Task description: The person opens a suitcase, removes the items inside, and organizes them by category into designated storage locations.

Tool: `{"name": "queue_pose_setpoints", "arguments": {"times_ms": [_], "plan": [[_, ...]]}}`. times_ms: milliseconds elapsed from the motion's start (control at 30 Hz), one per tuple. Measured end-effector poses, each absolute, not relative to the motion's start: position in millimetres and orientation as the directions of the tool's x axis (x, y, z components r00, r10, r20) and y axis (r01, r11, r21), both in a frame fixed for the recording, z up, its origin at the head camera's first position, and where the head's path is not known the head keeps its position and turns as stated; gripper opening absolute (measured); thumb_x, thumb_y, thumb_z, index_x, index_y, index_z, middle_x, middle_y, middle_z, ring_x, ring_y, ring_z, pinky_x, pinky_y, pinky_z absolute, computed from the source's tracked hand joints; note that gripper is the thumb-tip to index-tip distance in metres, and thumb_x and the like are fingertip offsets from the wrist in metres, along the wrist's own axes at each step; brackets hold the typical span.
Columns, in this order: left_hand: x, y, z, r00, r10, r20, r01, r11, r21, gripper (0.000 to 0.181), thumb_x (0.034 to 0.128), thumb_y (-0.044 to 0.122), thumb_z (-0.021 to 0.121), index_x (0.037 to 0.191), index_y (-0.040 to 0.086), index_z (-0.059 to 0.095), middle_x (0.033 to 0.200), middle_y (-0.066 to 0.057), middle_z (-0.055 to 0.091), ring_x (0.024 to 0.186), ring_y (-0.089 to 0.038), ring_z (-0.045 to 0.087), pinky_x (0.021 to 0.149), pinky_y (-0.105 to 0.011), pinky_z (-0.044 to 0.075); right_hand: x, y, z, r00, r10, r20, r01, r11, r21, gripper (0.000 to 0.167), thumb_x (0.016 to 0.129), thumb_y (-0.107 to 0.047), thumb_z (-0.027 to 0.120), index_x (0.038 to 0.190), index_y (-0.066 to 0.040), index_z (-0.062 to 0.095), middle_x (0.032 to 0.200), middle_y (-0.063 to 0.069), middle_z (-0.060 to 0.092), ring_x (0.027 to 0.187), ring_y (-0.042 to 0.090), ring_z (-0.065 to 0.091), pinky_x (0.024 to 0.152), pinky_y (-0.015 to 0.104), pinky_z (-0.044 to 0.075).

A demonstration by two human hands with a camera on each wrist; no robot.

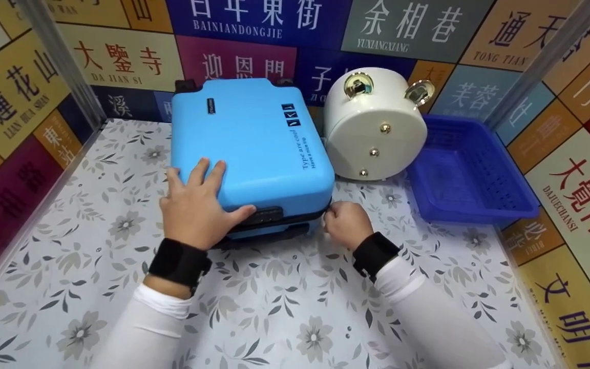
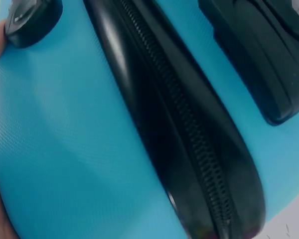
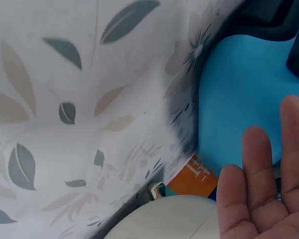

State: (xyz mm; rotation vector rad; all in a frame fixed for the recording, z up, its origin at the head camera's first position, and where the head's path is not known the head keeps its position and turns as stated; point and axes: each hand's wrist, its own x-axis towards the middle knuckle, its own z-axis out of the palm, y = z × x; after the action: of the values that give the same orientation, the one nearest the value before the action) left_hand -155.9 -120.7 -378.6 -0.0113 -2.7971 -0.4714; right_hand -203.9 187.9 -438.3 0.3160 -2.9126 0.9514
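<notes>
A blue suitcase [image 1: 249, 138] lies flat, its black zipper band [image 2: 184, 114] running round the side. My left hand [image 1: 196, 210] rests on the lid's front left part, fingers spread, thumb by the black side handle [image 1: 264, 215]. At the front right corner, my right hand [image 1: 347, 223] has its fingers curled against the zipper line, pinching the zipper pull, which the fingers mostly hide. In the right wrist view those fingers [image 3: 259, 169] stand bent beside the blue shell [image 3: 239, 89].
A round white bag [image 1: 377, 128] with gold ears and studs stands against the suitcase's right side. Right of it is a blue plastic basket [image 1: 474, 210]. Printed panels [image 1: 244, 20] enclose the floral-patterned surface [image 1: 269, 302] at the back and sides.
</notes>
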Motion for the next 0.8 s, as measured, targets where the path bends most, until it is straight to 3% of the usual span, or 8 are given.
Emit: {"name": "queue_pose_setpoints", "arguments": {"times_ms": [467,567,800], "plan": [[-149.3,-115.6,-381.1,-0.955,-0.068,0.289,0.021,0.955,0.297,0.108,0.0773,0.086,0.068,0.163,0.026,0.042,0.17,-0.01,0.037,0.146,-0.063,0.029,0.086,-0.083,0.049,-188.7,180.2,-442.3,-0.966,-0.2,0.164,-0.258,0.79,-0.556,0.044,0.095,-0.011,0.058,0.054,-0.019,0.042,0.051,-0.006,0.042,0.051,0.017,0.044,0.051,0.032,0.032],[-147.5,-114.7,-379.7,-0.954,-0.071,0.293,0.019,0.956,0.294,0.107,0.078,0.085,0.068,0.163,0.025,0.042,0.17,-0.011,0.038,0.146,-0.063,0.03,0.085,-0.082,0.049,-188.7,177.5,-441.9,-0.965,-0.208,0.163,-0.264,0.794,-0.548,0.044,0.095,-0.01,0.057,0.055,-0.019,0.039,0.052,-0.005,0.038,0.052,0.019,0.045,0.052,0.034,0.035],[-137.8,-103.7,-377.5,-0.95,-0.075,0.303,0.006,0.966,0.26,0.102,0.0842,0.082,0.065,0.164,0.023,0.04,0.169,-0.011,0.038,0.141,-0.064,0.033,0.082,-0.078,0.053,-200.6,178.2,-439.0,-0.979,-0.165,0.123,-0.205,0.811,-0.548,0.042,0.1,-0.011,0.053,0.06,-0.018,0.042,0.059,-0.001,0.045,0.06,0.025,0.053,0.059,0.041,0.045]]}}
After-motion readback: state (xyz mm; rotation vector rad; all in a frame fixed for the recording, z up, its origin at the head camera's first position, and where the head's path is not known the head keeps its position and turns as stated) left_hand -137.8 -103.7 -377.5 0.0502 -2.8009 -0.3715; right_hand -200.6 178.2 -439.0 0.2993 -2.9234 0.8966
